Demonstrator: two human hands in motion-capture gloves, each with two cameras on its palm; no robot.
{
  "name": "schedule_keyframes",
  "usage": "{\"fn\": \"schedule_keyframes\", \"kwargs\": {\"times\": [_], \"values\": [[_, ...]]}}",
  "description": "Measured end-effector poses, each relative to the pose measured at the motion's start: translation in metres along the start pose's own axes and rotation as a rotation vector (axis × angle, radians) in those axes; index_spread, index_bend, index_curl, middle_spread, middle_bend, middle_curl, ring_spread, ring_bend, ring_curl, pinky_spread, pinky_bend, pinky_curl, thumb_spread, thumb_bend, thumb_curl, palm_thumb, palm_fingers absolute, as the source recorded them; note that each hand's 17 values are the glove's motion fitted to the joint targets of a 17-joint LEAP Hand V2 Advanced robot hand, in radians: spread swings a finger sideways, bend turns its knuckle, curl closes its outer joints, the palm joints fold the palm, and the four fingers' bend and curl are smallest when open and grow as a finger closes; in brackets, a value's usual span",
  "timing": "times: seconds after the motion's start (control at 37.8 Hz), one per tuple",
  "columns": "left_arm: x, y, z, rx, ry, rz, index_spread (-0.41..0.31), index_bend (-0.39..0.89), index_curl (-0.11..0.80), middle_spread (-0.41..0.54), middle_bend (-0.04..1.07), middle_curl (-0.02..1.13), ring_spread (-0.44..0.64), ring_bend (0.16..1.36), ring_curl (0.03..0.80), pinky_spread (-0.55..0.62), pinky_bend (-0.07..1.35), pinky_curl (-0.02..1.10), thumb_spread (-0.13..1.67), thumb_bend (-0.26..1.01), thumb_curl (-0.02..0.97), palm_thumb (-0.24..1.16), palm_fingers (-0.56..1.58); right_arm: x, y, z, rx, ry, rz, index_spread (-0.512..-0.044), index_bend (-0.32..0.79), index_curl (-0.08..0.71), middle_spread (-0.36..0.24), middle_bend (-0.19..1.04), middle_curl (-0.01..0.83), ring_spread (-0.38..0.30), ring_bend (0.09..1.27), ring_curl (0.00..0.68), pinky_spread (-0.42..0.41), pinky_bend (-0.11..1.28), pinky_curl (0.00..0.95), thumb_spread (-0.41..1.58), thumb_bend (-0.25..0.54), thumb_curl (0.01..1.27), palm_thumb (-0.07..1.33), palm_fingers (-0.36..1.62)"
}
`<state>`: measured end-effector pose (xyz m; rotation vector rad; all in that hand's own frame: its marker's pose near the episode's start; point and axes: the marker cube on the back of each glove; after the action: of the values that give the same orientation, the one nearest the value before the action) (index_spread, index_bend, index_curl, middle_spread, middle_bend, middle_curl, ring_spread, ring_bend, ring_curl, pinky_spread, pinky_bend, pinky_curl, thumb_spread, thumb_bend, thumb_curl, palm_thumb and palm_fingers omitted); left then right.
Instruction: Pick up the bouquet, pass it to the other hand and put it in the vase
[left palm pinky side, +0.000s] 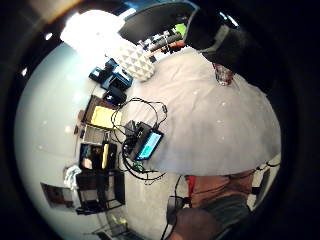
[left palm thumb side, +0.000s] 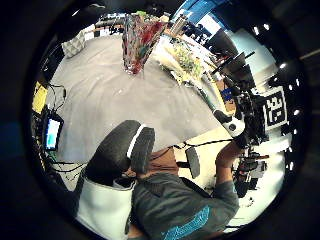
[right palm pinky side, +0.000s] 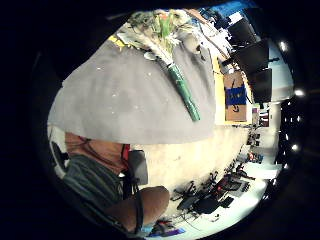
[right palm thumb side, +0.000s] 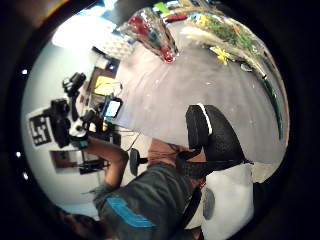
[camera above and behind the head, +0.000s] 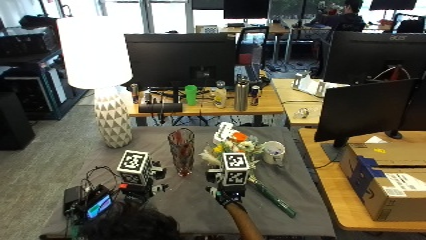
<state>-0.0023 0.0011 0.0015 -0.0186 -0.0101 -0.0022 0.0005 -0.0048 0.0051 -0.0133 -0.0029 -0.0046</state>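
Bouquet (camera above and behind the head: 247, 159) lies on the grey table (camera above and behind the head: 166, 215), right of the glass vase (camera above and behind the head: 182, 151), stems pointing near-right. Right hand (camera above and behind the head: 228, 194) hovers beside it, probably to grasp; its fingers' state I cannot tell. Left hand (camera above and behind the head: 136, 190) waits near-left, fingers hidden.

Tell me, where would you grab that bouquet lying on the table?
Probably around the green wrapped stems, coming down from above. The bouquet lies flat on the grey table, blooms toward the vase; the stems form a slim bundle that a hand can close around, sparing the flowers.
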Motion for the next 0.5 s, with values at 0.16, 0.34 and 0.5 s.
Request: {"fn": "schedule_keyframes", "kwargs": {"times": [0.16,0.34,0.5], "values": [[-0.002,0.001,0.002,-0.043,0.012,-0.009,-0.082,0.14,0.101,-0.036,0.23,0.16,0.06,0.52,0.194,0.26,0.35,0.15,0.65,0.07,0.091,0.2,0.54,-0.003,-0.012,0.009,-0.006,0.002,-0.016,-0.258,0.13,0.092,0.068,0.27,0.126,0.146,0.25,0.096,0.229,0.47,0.18,0.72,0.347,0.14,0.55,0.31],[-0.002,-0.001,0.009,-0.054,0.025,-0.023,-0.099,0.13,0.147,-0.04,0.22,0.22,0.08,0.54,0.236,0.33,0.35,0.2,0.83,0.03,0.137,0.22,0.51,-0.01,-0.016,0.009,0.007,-0.006,-0.057,-0.313,0.14,0.134,0.083,0.27,0.182,0.188,0.26,0.131,0.281,0.49,0.232,0.96,0.325,0.19,0.58,0.28],[0.001,-0.002,0.012,-0.06,0.045,-0.011,-0.1,0.13,0.173,-0.041,0.21,0.26,0.08,0.55,0.254,0.35,0.35,0.23,0.91,0.0,0.171,0.23,0.49,-0.013,-0.006,0.002,0.002,-0.014,-0.063,-0.333,0.13,0.158,0.088,0.27,0.218,0.205,0.27,0.153,0.3,0.5,0.259,1.07,0.289,0.21,0.59,0.26]]}}
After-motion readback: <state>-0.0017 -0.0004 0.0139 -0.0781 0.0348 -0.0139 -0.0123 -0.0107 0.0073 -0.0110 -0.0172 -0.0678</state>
